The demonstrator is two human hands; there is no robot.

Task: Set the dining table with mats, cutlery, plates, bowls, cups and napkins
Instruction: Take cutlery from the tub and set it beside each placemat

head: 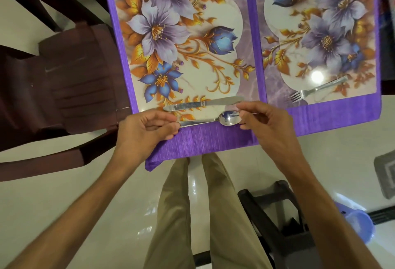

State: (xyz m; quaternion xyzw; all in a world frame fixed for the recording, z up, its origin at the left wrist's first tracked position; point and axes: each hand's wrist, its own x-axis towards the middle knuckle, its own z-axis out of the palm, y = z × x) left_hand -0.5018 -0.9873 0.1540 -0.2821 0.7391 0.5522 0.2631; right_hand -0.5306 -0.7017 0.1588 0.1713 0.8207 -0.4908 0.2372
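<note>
Broadly, largest first:
Table covering (213,140): purple cloth with a ribbed border, draped over the near edge and one corner hanging at the lower left.
Left mat (181,40): glossy floral mat, lilac and blue blooms with gold leaves on a pale ground; its far end is cut off by the top of the view.
Right mat (320,33): same pattern, lying just beside the left mat; a bright lamp glare sits near its near end.
Chair (70,80): dark brown, drawn up at the table's left side, partly out of view.
Floor (85,183): pale glossy tiles; a dark stool (277,215) and a blue plastic tub (359,224) stand at the lower right, the tub half hidden behind the right forearm.
Knife (203,103): steel, lying crosswise on the near end of the left mat.
Fork (316,89): steel, lying slantwise on the near end of the right mat, tines toward the mats' seam.
Spoon (213,120): steel, bowl to the right, parallel to the knife and just nearer than it, at the mat's near edge.
Left hand (145,134): fingers curled, pinching the spoon's handle end.
Right hand (269,123): fingertips pinching the spoon at its bowl; whether the spoon touches the mat cannot be told.
</note>
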